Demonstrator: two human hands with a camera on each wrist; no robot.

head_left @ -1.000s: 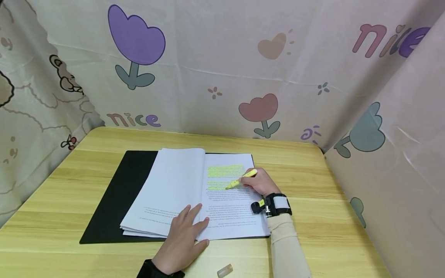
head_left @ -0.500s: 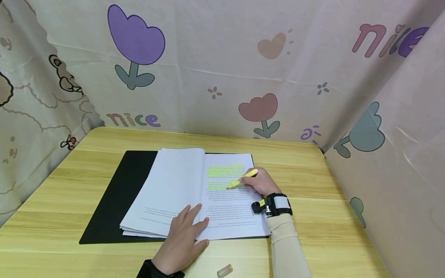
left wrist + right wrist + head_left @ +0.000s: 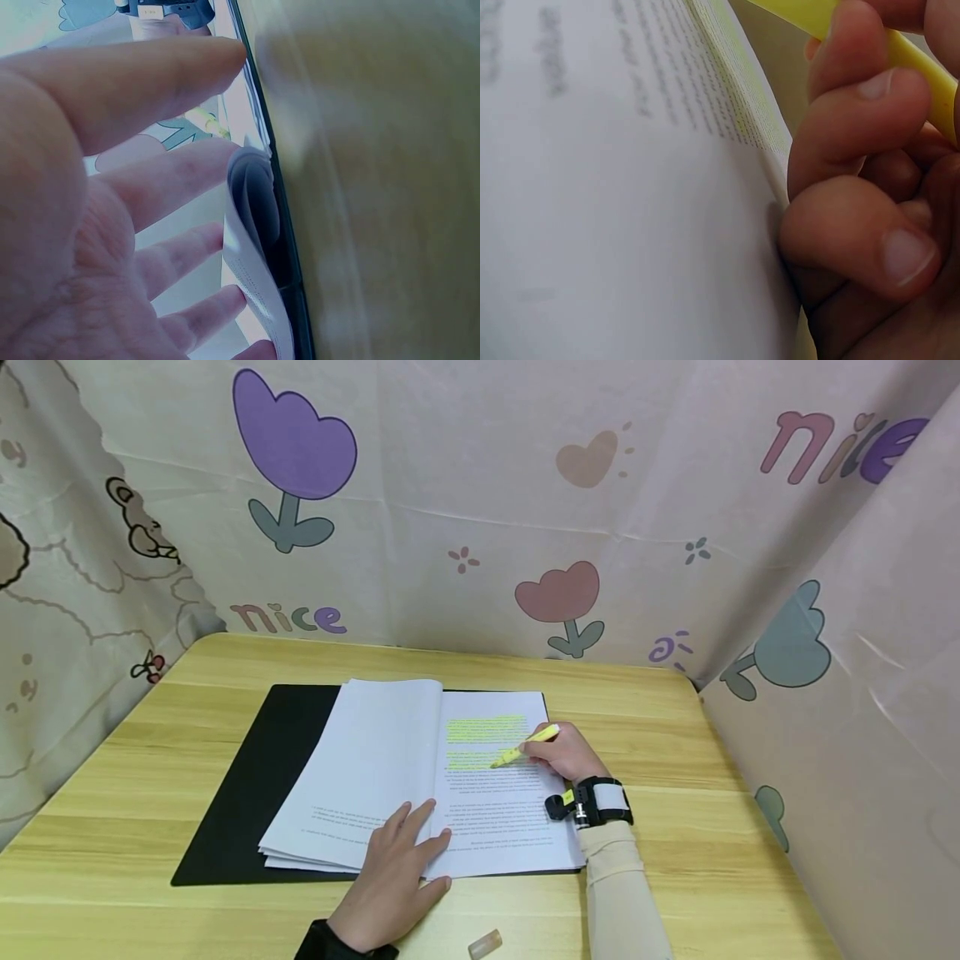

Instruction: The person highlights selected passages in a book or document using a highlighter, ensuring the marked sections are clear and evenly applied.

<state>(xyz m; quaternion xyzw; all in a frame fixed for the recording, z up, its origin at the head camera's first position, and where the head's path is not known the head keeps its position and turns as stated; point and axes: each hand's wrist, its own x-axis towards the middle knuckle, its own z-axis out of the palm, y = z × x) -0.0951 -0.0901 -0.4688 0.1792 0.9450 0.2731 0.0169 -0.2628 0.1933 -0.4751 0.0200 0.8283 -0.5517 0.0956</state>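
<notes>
Printed pages lie open in a black folder. On the right page, the upper lines carry yellow highlighting. My right hand pinches a yellow highlighter, its tip on a line in the page's upper half. In the right wrist view the highlighter crosses behind the curled fingers of the right hand. My left hand rests with spread, nearly straight fingers across the lower middle of the pages. From the left wrist view, the fingertips of the left hand touch the curved paper edge.
A loose highlighter cap lies on the wooden table near its front edge, right of the left hand. A patterned cloth hangs behind the table and along both sides.
The highlighter tip and right hand have slid slightly to the right along the line, and the yellow mark is a little longer. My left hand has stayed in place.
</notes>
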